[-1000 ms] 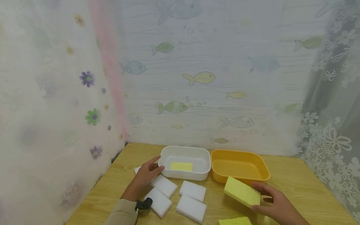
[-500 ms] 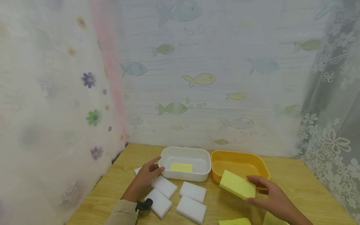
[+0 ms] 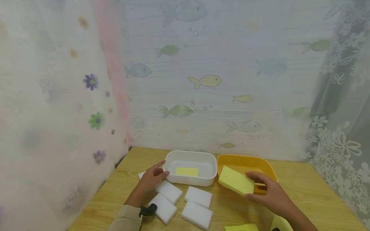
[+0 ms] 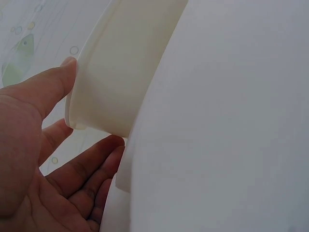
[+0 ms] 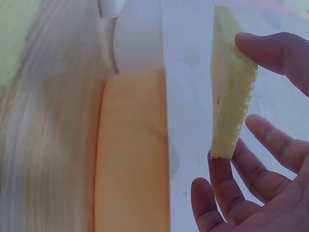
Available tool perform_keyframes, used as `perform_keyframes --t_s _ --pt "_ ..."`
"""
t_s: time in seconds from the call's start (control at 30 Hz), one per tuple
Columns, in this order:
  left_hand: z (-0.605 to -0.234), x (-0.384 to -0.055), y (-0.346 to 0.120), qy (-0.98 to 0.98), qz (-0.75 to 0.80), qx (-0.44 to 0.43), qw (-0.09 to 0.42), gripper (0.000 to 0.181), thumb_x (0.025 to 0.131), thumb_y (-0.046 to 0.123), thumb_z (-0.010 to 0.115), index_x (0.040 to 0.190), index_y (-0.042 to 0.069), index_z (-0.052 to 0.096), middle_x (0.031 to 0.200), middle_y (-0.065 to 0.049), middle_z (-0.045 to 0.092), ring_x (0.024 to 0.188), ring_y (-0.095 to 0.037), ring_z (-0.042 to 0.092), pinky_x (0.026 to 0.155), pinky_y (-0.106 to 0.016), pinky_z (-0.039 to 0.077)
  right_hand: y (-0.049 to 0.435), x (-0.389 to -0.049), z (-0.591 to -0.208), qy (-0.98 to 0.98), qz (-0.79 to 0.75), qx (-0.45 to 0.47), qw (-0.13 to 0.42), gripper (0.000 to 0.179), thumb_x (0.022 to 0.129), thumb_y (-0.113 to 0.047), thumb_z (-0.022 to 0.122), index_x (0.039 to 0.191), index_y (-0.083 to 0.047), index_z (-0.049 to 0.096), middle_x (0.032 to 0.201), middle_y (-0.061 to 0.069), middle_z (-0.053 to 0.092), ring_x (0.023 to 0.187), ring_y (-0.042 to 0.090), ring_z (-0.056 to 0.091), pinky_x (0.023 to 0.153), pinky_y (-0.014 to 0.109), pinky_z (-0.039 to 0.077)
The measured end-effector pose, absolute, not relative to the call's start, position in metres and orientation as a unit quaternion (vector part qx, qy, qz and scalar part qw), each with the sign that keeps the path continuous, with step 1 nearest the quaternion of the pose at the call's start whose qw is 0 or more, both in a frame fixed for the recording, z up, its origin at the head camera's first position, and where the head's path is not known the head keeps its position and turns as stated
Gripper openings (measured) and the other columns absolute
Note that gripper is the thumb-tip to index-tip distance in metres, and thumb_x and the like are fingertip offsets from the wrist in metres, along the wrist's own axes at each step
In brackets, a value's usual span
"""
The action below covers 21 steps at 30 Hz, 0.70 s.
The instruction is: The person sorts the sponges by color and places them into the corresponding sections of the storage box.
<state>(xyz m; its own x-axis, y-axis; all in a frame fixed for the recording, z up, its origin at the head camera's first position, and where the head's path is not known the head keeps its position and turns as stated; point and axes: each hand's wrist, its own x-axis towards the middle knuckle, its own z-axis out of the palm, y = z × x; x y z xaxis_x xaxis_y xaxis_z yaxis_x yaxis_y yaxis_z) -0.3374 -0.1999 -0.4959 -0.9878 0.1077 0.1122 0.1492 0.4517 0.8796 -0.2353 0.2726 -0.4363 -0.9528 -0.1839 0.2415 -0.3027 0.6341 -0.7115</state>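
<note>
In the head view my right hand (image 3: 267,194) pinches a yellow sponge (image 3: 236,180) between thumb and fingers. The sponge is tilted over the near rim of the orange tub (image 3: 261,163). Seen from the right wrist, thumb and fingertips grip opposite edges of the sponge (image 5: 229,87). My left hand (image 3: 150,179) touches the left end of a white tub (image 3: 189,180) with thumb and index finger spread at its outer rim. Some left fingers lie below that rim in the left wrist view. A flat yellow sponge (image 3: 187,172) lies inside the white tub.
Several white sponges lie in front of the white tub, such as one white sponge (image 3: 197,214). Another yellow sponge (image 3: 242,227) is cut off at the bottom edge, with a further yellow piece (image 3: 281,223) under my right wrist. Behind the wooden table (image 3: 300,189) hangs a fish-patterned curtain (image 3: 216,106).
My right hand has carried the yellow sponge leftward and up, from in front of the orange tub to over its near rim. The left hand keeps its place at the white tub.
</note>
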Motion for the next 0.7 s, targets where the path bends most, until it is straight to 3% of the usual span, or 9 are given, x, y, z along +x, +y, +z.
perform_keyframes --t_s 0.33,0.7 --pt "-0.496 -0.34 -0.2 -0.85 -0.521 -0.078 0.02 0.07 0.097 0.043 0.073 0.158 0.023 0.045 0.13 -0.009 0.07 0.114 -0.021 0.067 0.091 -0.041 0.057 0.253 -0.251 -0.426 -0.894 0.405 0.164 0.104 0.072 0.083 -0.045 0.086 0.144 -0.02 0.058 0.14 0.003 0.063 0.12 0.027 0.06 0.092 0.034 0.056" --pt "-0.497 -0.339 -0.2 -0.852 -0.518 -0.075 0.017 0.07 0.097 0.044 0.073 0.158 0.025 0.045 0.131 -0.009 0.07 0.117 -0.022 0.067 0.093 -0.042 0.056 0.225 -0.265 -0.428 -0.891 0.393 0.189 0.129 0.073 0.078 -0.044 0.091 0.139 -0.016 0.062 0.137 0.001 0.065 0.121 0.026 0.062 0.092 0.039 0.056"
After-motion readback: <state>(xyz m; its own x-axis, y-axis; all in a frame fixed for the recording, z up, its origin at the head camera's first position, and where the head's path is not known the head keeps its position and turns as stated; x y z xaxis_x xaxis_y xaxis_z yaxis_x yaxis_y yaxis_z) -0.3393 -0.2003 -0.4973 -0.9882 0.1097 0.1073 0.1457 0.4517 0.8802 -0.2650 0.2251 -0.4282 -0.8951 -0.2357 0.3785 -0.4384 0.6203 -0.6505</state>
